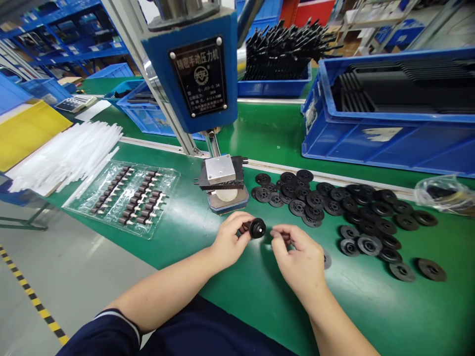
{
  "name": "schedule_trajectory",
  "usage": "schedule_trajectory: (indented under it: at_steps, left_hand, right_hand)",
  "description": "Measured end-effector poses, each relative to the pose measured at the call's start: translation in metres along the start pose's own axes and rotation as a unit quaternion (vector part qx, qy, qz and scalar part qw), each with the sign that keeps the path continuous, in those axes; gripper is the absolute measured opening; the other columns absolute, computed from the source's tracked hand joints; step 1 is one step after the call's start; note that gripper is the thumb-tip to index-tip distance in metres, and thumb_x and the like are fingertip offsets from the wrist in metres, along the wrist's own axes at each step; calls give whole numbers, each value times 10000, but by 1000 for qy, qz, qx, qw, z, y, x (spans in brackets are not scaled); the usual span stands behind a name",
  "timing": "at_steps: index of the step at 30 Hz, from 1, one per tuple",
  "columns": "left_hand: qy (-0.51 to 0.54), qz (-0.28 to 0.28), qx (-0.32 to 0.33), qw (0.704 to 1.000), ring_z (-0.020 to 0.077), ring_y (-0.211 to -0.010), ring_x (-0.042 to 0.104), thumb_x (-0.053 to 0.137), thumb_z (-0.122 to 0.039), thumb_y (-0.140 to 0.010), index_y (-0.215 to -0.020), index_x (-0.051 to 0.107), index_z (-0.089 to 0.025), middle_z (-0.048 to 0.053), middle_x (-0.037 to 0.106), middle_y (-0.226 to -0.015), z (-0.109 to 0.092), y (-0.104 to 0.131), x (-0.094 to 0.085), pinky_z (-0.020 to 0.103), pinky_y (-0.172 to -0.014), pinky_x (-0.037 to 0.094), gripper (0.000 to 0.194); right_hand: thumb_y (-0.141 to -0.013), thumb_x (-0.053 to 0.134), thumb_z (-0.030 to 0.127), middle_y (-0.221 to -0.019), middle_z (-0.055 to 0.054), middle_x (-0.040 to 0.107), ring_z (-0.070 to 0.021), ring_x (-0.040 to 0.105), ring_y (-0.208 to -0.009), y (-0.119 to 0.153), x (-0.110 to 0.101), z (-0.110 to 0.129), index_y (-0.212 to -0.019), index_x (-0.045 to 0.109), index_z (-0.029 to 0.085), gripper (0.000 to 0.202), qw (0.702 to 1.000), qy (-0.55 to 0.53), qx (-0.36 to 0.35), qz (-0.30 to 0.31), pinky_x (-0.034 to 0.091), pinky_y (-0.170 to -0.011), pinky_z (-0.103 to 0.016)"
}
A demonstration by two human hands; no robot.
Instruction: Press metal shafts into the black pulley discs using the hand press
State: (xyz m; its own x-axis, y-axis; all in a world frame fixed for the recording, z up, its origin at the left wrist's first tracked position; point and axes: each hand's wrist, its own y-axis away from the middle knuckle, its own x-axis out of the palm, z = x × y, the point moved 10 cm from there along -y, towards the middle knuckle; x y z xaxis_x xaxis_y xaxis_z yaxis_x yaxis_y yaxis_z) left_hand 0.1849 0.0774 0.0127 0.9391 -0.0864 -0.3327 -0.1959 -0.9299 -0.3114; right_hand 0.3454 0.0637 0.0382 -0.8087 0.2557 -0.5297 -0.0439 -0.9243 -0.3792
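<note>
My left hand pinches a black round plastic part between thumb and fingers, its face with a small pale centre turned towards me. Just right of the part is my right hand, apart from it. Its fingers are curled and the thumb tip lies close to the index fingertip; whatever is between them, if anything, is hidden. A dark disc shows partly from behind this hand. Many flat black discs with hubs lie loose on the green table to the right.
A blue hand press stands ahead, with a metal block on a dark plate at its base. Left are a clear tray of small brown parts and white tubes. A blue crate and a blue bin stand behind.
</note>
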Motion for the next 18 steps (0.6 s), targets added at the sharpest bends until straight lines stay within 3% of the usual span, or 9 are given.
schedule_trajectory:
  at_steps: [3, 5, 8, 10, 12, 14, 16, 18]
  left_hand:
    - [8, 4, -7, 1000, 179, -924, 603, 580, -132, -868, -1086, 616, -165, 99, 624, -1061, 2, 0, 0, 304, -760, 527, 223]
    - [12, 8, -10, 1000, 177, -929, 603, 578, -127, -868, -1092, 614, -164, 100, 624, -1070, 2, 0, 0, 302, -770, 526, 231]
    - [3, 12, -10, 1000, 178, -937, 600, 574, -130, -869, -1089, 610, -163, 99, 627, -1069, 4, -1, 1, 305, -788, 520, 226]
    - [-10, 16, -4, 1000, 180, -927, 598, 577, -129, -861, -1083, 608, -163, 95, 633, -1051, 3, -1, 2, 310, -790, 515, 227]
    - [-25, 29, 7, 999, 182, -910, 596, 581, -119, -841, -1077, 610, -165, 92, 638, -1042, 1, 0, 6, 311, -783, 511, 242]
    - [-42, 41, 4, 998, 175, -870, 596, 577, -118, -833, -1095, 612, -170, 85, 648, -1018, 2, 2, 10, 312, -772, 510, 270]
    - [-52, 37, -16, 998, 156, -791, 592, 575, -155, -847, -1166, 591, -180, 72, 660, -979, 8, 6, 12, 311, -751, 513, 320]
    - [-44, 22, -32, 998, 135, -720, 580, 578, -218, -865, -1247, 543, -192, 69, 666, -990, 15, 8, 12, 310, -728, 518, 384]
  right_hand:
    - [-823, 475, 112, -1135, -70, 620, -134, 630, -834, -1, -3, 1, -1157, 602, 199, 368, 1000, -19, -4, -14, 535, -724, -278]
    - [-851, 493, 130, -1234, -87, 574, -147, 621, -906, -1, -2, 3, -1176, 599, 203, 350, 999, -29, -15, -6, 541, -746, -289]
    - [-863, 612, 232, -1233, -98, 571, -158, 610, -920, -1, 4, 5, -1154, 612, 201, 293, 997, -59, -35, 23, 545, -734, -289]
    - [-820, 696, 300, -1225, -110, 570, -154, 607, -878, 0, 15, 7, -1229, 574, 198, 439, 994, -68, -53, 65, 546, -702, -282]
    - [-789, 732, 344, -1145, -104, 605, -137, 601, -787, 1, 30, 7, -1270, 546, 191, 538, 990, -64, -56, 110, 541, -661, -272]
    - [-778, 731, 355, -1006, -77, 644, -118, 585, -683, 1, 39, 2, -1216, 579, 180, 496, 989, -59, -36, 128, 534, -625, -259]
    - [-751, 735, 343, -919, -55, 654, -106, 571, -621, -4, 34, -6, -1145, 614, 175, 445, 993, -46, -15, 108, 530, -603, -249]
    - [-750, 720, 328, -933, -63, 655, -105, 574, -621, -11, 8, -14, -1137, 613, 165, 433, 998, -13, -4, 66, 526, -589, -242]
